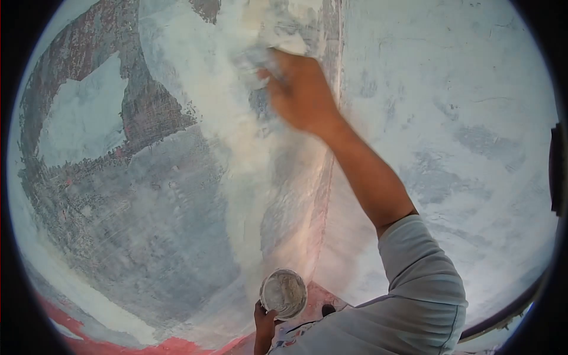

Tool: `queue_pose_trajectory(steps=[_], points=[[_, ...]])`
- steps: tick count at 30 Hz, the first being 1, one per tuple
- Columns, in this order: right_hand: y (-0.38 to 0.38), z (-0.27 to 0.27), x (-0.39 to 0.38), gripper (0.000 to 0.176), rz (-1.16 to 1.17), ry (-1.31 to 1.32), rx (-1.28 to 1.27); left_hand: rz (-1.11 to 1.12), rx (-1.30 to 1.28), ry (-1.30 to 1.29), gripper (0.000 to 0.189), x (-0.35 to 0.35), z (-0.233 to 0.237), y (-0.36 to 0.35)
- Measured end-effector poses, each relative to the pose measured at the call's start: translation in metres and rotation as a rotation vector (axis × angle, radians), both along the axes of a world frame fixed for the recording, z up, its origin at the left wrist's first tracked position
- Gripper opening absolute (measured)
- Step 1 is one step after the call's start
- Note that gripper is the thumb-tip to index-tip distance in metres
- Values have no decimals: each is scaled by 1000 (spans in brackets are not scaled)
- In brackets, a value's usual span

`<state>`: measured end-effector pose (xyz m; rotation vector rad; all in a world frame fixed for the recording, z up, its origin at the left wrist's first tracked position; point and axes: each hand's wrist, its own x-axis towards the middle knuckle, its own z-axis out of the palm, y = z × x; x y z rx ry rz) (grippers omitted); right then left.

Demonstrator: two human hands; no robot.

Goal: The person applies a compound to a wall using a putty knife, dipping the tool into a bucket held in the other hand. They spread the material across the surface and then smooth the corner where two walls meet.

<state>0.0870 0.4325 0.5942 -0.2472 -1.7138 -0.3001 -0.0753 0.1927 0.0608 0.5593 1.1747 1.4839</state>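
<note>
My right hand (302,94) is raised high against the wall, its fingers closed on a pale grey flat tool (254,66) that is smeared by motion. The tool appears to touch the wall (195,195) in a band of whitish, cream-coloured filler (242,171). Low down near my body, my left hand (264,319) grips a round tub (284,294) by its near left side, thumb on the rim. Greyish and tan paste shows inside the tub. Most of the left fingers are hidden beneath it.
A vertical corner line (336,118) with reddish edges runs beside my right forearm. Right of it stands another pale, patchy wall (449,118). Dark rough patches (148,106) mark the left wall. Red paint (171,345) shows along the bottom. A dark object (556,170) juts in at the far right.
</note>
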Motion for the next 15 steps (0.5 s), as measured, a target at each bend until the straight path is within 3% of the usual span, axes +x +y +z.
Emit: queue_pose_trajectory(steps=[1, 5, 7, 8, 12, 15], points=[[24, 6, 16, 20, 78, 31, 8, -13, 14, -5, 71, 1, 4, 1], [127, 43, 88, 15, -454, 342, -115, -13, 35, -46, 71, 1, 0, 0], [133, 53, 94, 16, -401, 435, -385, -12, 9, -23, 71, -1, -4, -3], [144, 56, 94, 19, -391, 411, -371, -4, 13, -24, 71, -1, -5, -4], [102, 60, 33, 24, -538, 372, -102, 42, -5, -24, 70, -1, -10, -8], [16, 32, -22, 27, -501, 188, -126, 55, -6, -20, 69, 0, -11, -2]])
